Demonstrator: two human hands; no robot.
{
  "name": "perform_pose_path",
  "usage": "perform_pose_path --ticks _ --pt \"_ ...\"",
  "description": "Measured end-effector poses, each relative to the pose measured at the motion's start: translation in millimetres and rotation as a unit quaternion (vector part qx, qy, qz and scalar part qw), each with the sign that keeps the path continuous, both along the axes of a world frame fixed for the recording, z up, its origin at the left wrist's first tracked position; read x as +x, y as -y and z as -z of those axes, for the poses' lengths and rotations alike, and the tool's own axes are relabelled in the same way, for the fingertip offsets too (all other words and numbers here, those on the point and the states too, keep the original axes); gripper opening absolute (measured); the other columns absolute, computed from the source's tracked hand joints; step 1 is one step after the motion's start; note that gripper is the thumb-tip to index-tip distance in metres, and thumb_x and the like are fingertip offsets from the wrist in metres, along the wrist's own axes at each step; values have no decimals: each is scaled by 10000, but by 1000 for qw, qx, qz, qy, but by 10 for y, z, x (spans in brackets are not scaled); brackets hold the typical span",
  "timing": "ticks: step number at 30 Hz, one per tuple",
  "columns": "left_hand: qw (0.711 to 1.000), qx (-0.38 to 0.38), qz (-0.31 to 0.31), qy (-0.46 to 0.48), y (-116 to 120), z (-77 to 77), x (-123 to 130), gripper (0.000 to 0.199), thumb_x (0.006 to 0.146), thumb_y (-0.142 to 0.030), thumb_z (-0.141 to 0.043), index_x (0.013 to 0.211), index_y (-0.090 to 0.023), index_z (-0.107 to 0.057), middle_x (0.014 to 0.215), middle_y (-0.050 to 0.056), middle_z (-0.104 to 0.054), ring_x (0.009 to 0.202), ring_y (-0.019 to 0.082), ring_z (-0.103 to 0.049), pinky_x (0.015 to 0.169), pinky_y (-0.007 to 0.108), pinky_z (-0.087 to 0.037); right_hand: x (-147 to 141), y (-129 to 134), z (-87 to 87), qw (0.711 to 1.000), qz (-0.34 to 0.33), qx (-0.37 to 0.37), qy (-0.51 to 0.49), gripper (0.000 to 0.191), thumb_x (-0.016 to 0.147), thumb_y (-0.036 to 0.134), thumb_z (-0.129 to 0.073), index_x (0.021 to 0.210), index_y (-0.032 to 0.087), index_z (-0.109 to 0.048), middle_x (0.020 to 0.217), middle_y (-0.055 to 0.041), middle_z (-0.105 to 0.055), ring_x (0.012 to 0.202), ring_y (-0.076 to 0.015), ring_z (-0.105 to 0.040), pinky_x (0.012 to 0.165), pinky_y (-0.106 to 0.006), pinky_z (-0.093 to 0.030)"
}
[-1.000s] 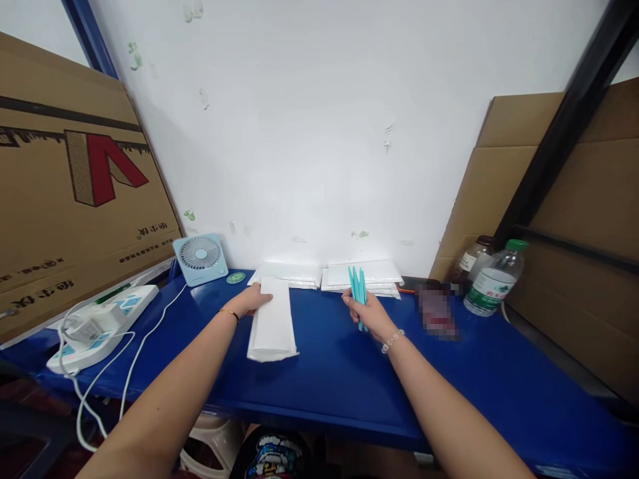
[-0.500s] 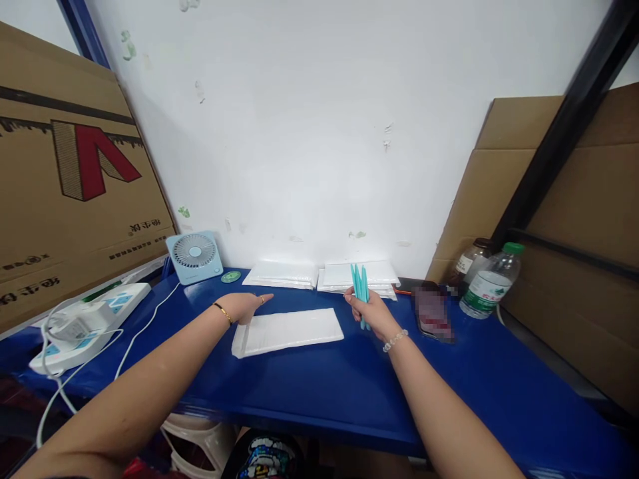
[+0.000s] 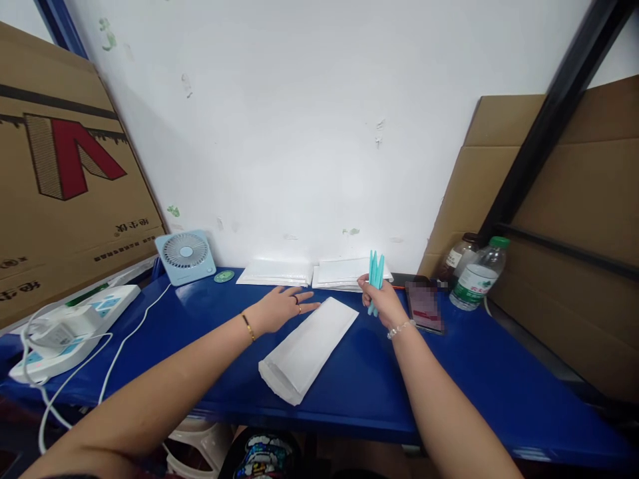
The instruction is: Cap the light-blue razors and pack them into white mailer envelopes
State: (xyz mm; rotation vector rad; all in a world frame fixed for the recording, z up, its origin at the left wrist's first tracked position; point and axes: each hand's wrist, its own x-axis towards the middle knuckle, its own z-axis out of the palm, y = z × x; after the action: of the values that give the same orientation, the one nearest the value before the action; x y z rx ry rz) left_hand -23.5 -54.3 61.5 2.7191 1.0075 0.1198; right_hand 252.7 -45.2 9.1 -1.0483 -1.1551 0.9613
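In the head view, the right hand (image 3: 382, 298), right of centre, grips slim, smooth turquoise sticks (image 3: 376, 283). The left hand (image 3: 282, 309), fingers spread and holding nothing, is beside a flat, oblong white paper envelope (image 3: 312, 349), slanting at lower centre on the glossy blue table (image 3: 379, 392).

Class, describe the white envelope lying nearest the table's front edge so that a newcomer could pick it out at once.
Find the blue table against the white wall. On it, beside the spread fingers of the left hand, a long white envelope lies at a slant. Unlike the stacked envelopes by the wall, it lies alone, its wrinkled end towards the front edge.
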Motion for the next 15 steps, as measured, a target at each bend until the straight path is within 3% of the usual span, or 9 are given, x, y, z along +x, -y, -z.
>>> perform_pose_path --ticks 2,4,6,8,11,15 --pt "997 26 68 6 -35 96 128 748 705 12 -444 1275 -471 -475 1461 -96 -365 1397 212 -226 1089 410 -238 15 3 -21 1000 3 -1 -13 362 688 445 -691 872 168 -549 454 79 -427 391 -90 -420 407 -217 -345" --pt "987 14 157 13 9 150 263 820 684 55 -432 1246 -541 -468 1440 -143 -380 1396 189 -228 1131 426 -159 12 12 -43 1000 5 -2 -17 353 688 438 -696 865 172 -547 458 78 -429 394 -90 -421 408 -218 -350" --pt "977 -23 209 26 124 152 415 864 640 64 -485 1229 -569 -470 1421 -157 -400 1386 204 -257 1141 421 -165 8 18 -59 1000 1 5 -18 345 693 438 -693 862 176 -547 462 78 -425 394 -90 -418 404 -219 -349" --pt "975 -87 201 38 263 120 585 873 575 39 -589 1209 -555 -505 1410 -157 -412 1378 246 -271 1130 414 -223 21 17 -67 1000 -6 19 -21 341 698 442 -687 865 179 -548 466 78 -420 393 -89 -412 404 -222 -352" --pt "968 -174 171 57 402 89 836 848 468 -105 -757 1220 -444 -561 1408 -91 -433 1373 321 -261 1096 453 -288 86 5 -71 999 -6 29 -31 341 698 448 -685 860 181 -548 470 80 -411 393 -86 -408 409 -226 -364" --pt "960 -182 203 58 393 179 1021 870 382 -368 -842 1214 -349 -588 1382 -20 -478 1370 330 -261 1118 467 -222 204 -12 -76 999 2 30 -45 326 707 442 -685 845 180 -547 475 84 -396 395 -81 -408 417 -225 -370"
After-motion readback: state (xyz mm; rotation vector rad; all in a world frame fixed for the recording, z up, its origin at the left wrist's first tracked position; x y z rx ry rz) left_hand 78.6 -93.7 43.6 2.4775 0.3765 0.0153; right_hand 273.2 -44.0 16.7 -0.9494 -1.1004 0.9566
